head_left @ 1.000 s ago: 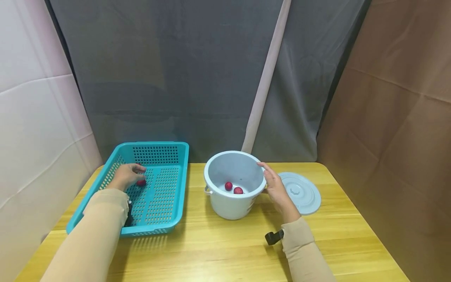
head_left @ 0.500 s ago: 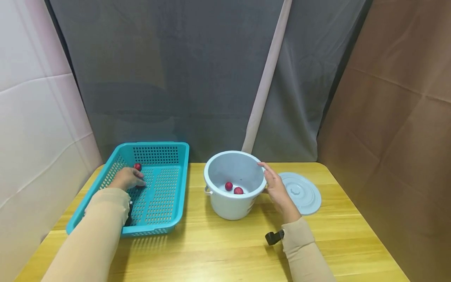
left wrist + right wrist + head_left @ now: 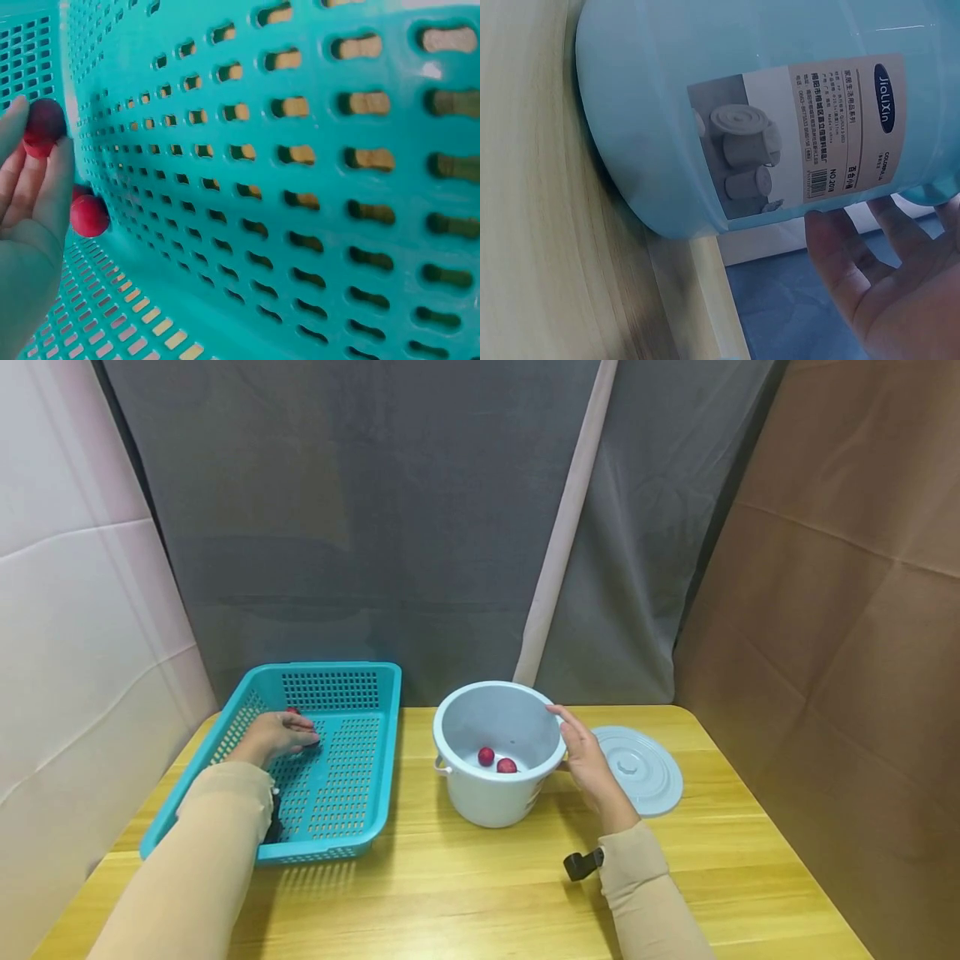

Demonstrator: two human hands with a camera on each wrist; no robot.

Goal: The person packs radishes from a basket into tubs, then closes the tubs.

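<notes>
Inside the basket (image 3: 330, 689), left hand (image 3: 273, 735) fingers touch a round fruit (image 3: 43, 124).

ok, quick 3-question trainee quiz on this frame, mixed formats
1. True or false: the lid sits on the pail.
2. How many red fruits lie inside the pail? A) none B) two C) five
3. Fill in: the left hand is inside the teal ____.

Key
1. False. The lid lies flat on the table, to the right of the pail.
2. B. Two red fruits lie on the pail's bottom.
3. Basket. The right hand rests against the pail's side.
</notes>
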